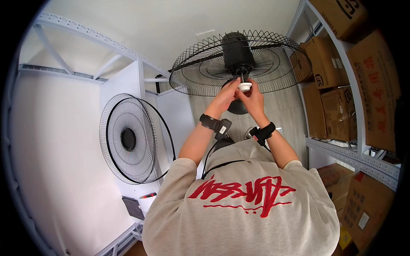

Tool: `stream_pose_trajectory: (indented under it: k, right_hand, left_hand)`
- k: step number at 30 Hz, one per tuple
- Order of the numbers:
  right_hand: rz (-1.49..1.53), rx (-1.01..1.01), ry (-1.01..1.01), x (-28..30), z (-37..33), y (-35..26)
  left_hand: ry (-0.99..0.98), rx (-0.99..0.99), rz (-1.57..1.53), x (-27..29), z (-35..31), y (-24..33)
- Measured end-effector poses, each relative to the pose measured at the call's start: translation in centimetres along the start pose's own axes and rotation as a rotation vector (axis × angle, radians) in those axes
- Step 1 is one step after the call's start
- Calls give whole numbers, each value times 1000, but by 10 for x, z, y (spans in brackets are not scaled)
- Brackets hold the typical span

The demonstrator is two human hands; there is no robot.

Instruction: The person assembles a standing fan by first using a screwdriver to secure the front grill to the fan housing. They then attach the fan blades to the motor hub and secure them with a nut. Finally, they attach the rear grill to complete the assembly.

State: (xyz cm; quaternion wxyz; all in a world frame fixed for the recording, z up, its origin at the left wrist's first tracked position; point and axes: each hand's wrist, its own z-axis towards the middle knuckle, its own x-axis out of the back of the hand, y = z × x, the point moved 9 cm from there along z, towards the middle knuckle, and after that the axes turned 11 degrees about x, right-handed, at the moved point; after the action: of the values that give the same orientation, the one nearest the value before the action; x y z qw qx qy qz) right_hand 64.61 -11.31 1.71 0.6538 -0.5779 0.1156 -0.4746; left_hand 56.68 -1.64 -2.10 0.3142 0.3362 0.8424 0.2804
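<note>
In front of me stands a black pedestal fan with its motor housing [237, 50] at the top and the wire rear guard [196, 70] spread around it. A thin metal shaft points from the motor toward me. On or just in front of that shaft is a white round plastic nut [244, 87]. My left hand [227, 96] pinches it from the left side, fingers curled by the shaft. From the right, my right hand [253, 99] grips the same nut between thumb and fingers. Whether the nut is threaded on cannot be seen. The dark fan base [238, 107] shows partly below my hands.
A wire front guard [115, 136] with a dark centre disc leans at left on a white shelf [60, 141], with a black ring [168, 123] beside it. Cardboard boxes [326, 62] fill the metal rack [350, 77] at right. A pale wall [179, 21] rises behind the fan.
</note>
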Motion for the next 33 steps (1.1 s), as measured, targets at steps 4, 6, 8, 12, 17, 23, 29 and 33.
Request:
stream_pose_trajectory:
  k: [4,6,8,12,17,23,29,33]
  right_hand:
    - [2,-28,-14,2,1,0]
    - [13,-34,5,3,1,-1]
    - [15,-76,-23,2,1,2]
    - [-5,-104,-65,0,1,1]
    - [2,-39,-38,-2,2,3]
    - [-2,-48,-22,0,2,5]
    - [-10,-33,-26,-1,1,5]
    - [-28,-32,-48,-2,3,-1]
  left_hand:
    - [37,-69,33,-6,-15,10]
    - [111,-90,111,-2,-30,24]
    - [190,-93,195,8,-39,32]
    - [161,-72,118,12,-32,29]
    - [-58,-12,-84,-10,-10,7]
    - [140,-59,59,11,-38,30]
    - [142,-20,67,6,-28,25]
    - [-31,-6,24,-2,-8,9]
